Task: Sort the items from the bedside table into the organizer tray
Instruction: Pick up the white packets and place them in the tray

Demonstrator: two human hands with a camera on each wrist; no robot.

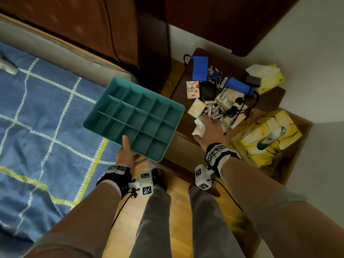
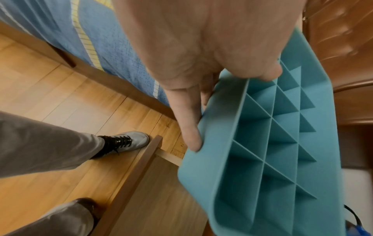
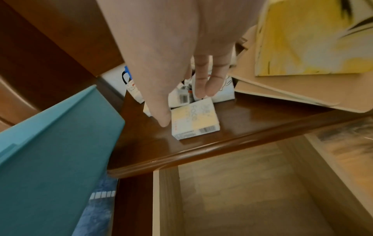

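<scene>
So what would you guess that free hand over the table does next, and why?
Probably it drops a little and closes on the small tissue pack nearest the table's front edge. The right hand hovers open right above it, fingers straight, holding nothing, while the left hand holds the teal organizer tray alongside. Every compartment in view is empty, so a first item seems due.

The organizer tray [image 1: 134, 116] is hanging over the gap between the bed [image 1: 42, 116] on the left and the bedside table [image 1: 188, 75] on the right, with the left hand [image 1: 125, 155] gripping its near edge. The right hand [image 1: 210, 131] is reaching over the table's near part, fingers straight above the tissue packets [image 3: 194, 121]. Behind them, batteries [image 1: 214, 108], keys [image 1: 216, 75] and a cable [image 1: 240, 107] are lying piled together. An open drawer [image 3: 242, 199] is sitting below the table's front edge. A cardboard box [image 1: 290, 164] is standing right of the table.
</scene>
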